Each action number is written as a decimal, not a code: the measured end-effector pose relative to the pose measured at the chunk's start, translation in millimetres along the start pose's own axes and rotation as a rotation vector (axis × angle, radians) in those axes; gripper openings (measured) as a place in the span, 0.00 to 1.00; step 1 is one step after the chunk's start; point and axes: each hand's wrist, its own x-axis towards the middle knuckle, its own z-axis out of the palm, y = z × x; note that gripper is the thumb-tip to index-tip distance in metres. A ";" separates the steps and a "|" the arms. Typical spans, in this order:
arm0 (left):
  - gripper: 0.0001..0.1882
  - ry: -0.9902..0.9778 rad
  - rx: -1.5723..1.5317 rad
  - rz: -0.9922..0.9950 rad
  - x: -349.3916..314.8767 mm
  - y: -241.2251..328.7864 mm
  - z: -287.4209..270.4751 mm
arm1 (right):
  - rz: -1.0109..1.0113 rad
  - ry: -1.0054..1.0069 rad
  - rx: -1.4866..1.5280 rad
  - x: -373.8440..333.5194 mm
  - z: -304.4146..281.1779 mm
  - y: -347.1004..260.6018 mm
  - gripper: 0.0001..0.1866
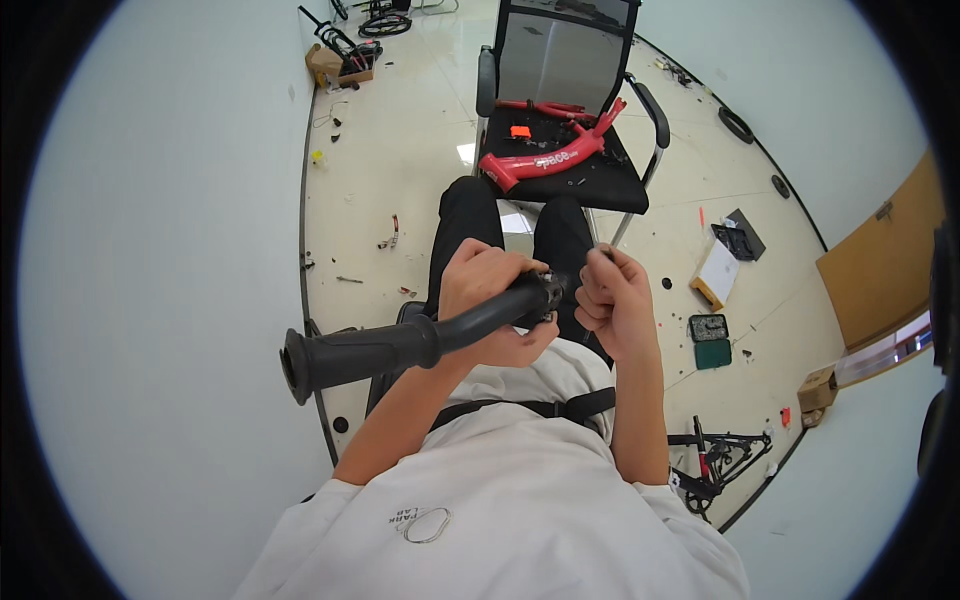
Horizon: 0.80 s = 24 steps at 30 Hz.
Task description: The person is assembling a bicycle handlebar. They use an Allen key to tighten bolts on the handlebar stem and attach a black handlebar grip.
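A black bicycle handlebar (480,318) with a flanged rubber grip (365,355) lies across my lap, its grip end pointing left toward me. My left hand (487,290) is closed around the bar near its far end, fingers and thumb about a dark metal clamp (551,290). Just right of that clamp, my right hand (617,300) is curled, thumb and forefinger pinched together. A small dark tip shows at the pinch, but most of what it holds is hidden by the fingers.
Ahead stands a black mesh chair (565,60) with a red bicycle frame part (550,160) and small parts on its seat. On the floor to the right lie a green tool case (712,353), a white box (715,275) and a black frame (725,460). Small parts lie scattered leftward.
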 end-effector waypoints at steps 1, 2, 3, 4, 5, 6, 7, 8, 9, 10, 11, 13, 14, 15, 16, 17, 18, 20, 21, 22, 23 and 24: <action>0.20 -0.028 -0.008 -0.065 -1.2 1.0 -5.8 | -0.061 0.020 -0.204 -3.9 13.2 -0.8 0.12; 0.20 -0.048 0.012 -0.046 0.5 1.0 -10.1 | -0.130 0.043 -0.396 -8.9 23.8 1.2 0.10; 0.21 -0.067 0.029 -0.027 2.5 0.7 -12.8 | -0.246 0.048 -0.628 -7.5 24.8 7.1 0.08; 0.22 -0.091 0.048 -0.011 3.1 1.2 -15.7 | -0.234 0.036 -0.609 -8.6 31.2 7.7 0.07; 0.23 -0.091 0.081 0.010 4.3 1.2 -18.3 | -0.276 0.039 -0.666 -9.8 36.1 9.0 0.06; 0.23 -0.096 0.091 0.018 4.9 0.3 -19.4 | -0.318 0.042 -0.725 -11.0 39.0 9.5 0.05; 0.23 -0.108 0.103 0.027 5.3 -0.8 -21.3 | -0.338 0.050 -0.739 -12.1 40.8 10.8 0.05; 0.23 -0.120 0.115 0.036 6.1 -1.2 -21.5 | -0.358 0.058 -0.754 -13.1 41.5 11.3 0.05; 0.22 -0.115 0.114 0.038 7.5 -2.1 -18.9 | -0.377 0.065 -0.769 -14.0 41.1 10.6 0.04; 0.22 -0.120 0.121 0.037 6.8 -4.3 -18.9 | -0.384 0.059 -0.795 -13.9 41.6 11.7 0.04; 0.22 -0.125 0.129 0.035 5.6 -5.6 -18.6 | -0.391 0.052 -0.821 -13.0 40.5 10.4 0.04; 0.21 -0.140 0.087 0.032 4.9 -6.6 -17.8 | -0.393 0.053 -0.845 -14.0 38.7 9.6 0.04; 0.21 -0.148 0.067 0.034 5.7 -7.8 -17.5 | -0.390 0.043 -0.821 -13.9 37.8 8.9 0.04; 0.22 -0.148 0.064 0.040 5.5 -8.4 -17.2 | -0.388 0.035 -0.798 -13.1 37.0 7.8 0.04; 0.21 -0.160 0.067 0.034 5.7 -5.9 -16.8 | -0.383 0.029 -0.778 -12.8 36.2 7.8 0.04; 0.21 -0.173 0.070 0.027 6.1 -3.1 -17.2 | -0.379 0.030 -0.710 -10.3 36.9 9.4 0.04; 0.21 -0.185 0.074 0.021 6.4 -0.7 -18.5 | -0.371 0.031 -0.745 -10.2 38.4 12.2 0.05; 0.20 -0.178 0.073 0.031 6.6 1.0 -16.2 | -0.352 0.029 -0.842 -10.4 38.0 12.4 0.06; 0.20 -0.182 0.079 0.033 6.5 0.1 -16.5 | -0.381 -0.020 -0.952 -10.8 36.3 11.7 0.08; 0.20 -0.181 0.079 0.035 6.5 -0.1 -14.8 | -0.397 -0.024 -0.960 -11.2 35.9 11.2 0.09; 0.19 -0.187 0.079 0.030 6.8 0.1 -14.0 | -0.412 -0.029 -0.967 -10.9 37.5 11.8 0.10; 0.19 -0.194 0.080 0.025 7.0 0.3 -13.7 | -0.428 -0.035 -0.974 -10.9 38.6 12.0 0.11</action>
